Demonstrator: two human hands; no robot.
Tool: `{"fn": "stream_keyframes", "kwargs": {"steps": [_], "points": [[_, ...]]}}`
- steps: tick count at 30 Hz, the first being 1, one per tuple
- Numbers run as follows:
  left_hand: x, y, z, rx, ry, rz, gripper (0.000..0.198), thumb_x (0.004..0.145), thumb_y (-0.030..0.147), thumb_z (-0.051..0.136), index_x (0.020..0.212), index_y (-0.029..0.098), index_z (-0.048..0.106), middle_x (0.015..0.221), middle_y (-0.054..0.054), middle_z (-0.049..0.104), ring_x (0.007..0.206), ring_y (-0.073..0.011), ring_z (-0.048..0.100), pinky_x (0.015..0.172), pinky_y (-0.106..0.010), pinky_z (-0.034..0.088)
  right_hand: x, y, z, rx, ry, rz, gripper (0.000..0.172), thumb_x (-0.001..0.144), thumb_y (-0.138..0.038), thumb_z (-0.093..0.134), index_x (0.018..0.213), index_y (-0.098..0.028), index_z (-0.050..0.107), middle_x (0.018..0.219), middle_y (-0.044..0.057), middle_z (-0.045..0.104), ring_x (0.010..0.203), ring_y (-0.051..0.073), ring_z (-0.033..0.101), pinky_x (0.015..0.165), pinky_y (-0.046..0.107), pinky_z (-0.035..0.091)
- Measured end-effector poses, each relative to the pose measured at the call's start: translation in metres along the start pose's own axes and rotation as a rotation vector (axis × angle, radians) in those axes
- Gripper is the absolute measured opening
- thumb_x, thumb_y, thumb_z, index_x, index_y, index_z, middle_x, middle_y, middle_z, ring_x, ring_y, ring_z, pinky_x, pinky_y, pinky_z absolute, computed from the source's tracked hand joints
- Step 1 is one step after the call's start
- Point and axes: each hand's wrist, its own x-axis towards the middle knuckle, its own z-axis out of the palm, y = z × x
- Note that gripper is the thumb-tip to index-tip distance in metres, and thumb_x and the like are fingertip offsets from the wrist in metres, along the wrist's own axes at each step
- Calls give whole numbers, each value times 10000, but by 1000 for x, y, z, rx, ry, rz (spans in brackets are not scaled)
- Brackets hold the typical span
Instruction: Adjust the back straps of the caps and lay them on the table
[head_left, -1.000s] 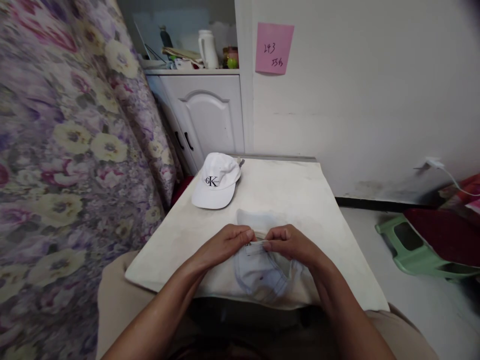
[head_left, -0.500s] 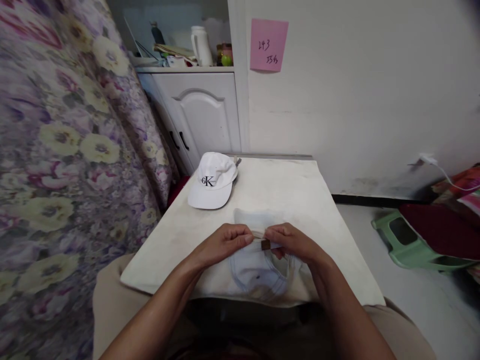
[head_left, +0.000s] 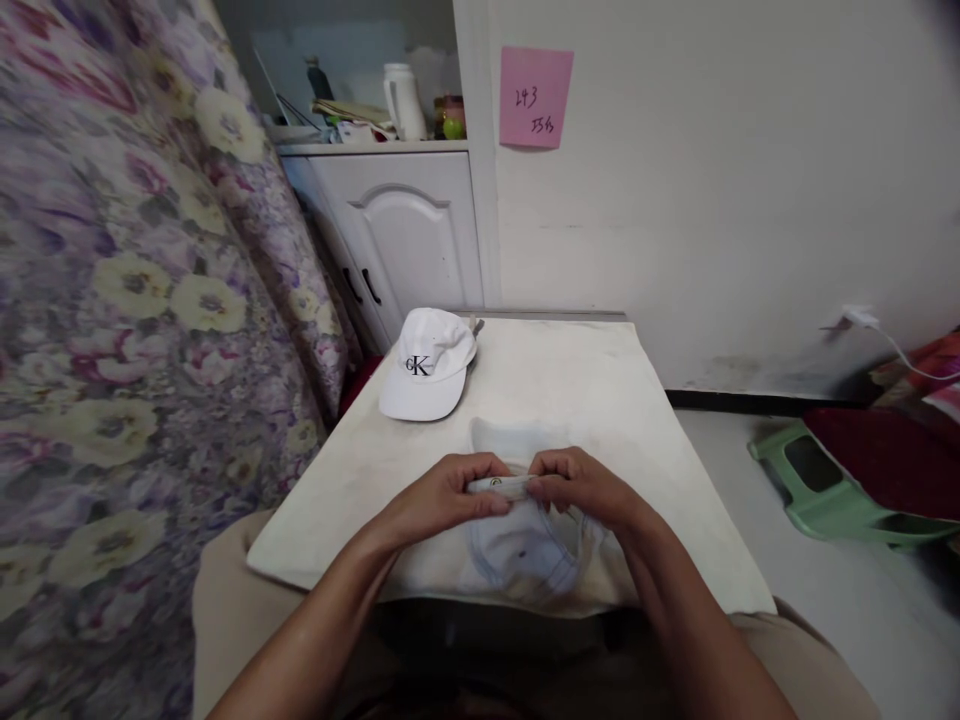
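Observation:
A pale blue cap [head_left: 517, 555] lies at the near side of the white table [head_left: 570, 370], its rear opening turned toward me. My left hand [head_left: 469, 490] pinches the cap's back strap [head_left: 501, 484], where a small round metal piece shows. On the right end of the same strap, the thumb and fingers of my right hand [head_left: 566, 480] are closed. The brim is partly hidden behind my hands. Farther back on the left of the table sits a white cap [head_left: 429, 362] with black letters, its brim facing me.
A floral curtain [head_left: 150, 330] hangs along the left. Behind the table stand a white cabinet [head_left: 409, 230] and a wall with a pink note [head_left: 535, 97]. On the floor at right is a green stool [head_left: 795, 465] with a dark red top.
The strap has turned between my fingers: the brown tab seen earlier is now out of sight, and a round metal piece shows near my left thumb. The view has shifted slightly.

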Motion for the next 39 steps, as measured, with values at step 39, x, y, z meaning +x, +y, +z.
{"fn": "stream_keyframes", "kwargs": {"steps": [39], "points": [[-36,-7,13,772,237,387,411,986,267,525,1384,265,422,1281,-93,567,1186,-244,506,1021,-437,390,3,9,21,283,-64,46,326,704,-427,810,751,-158,631,666,-35,580,619,103,506,614,244,392]]}}
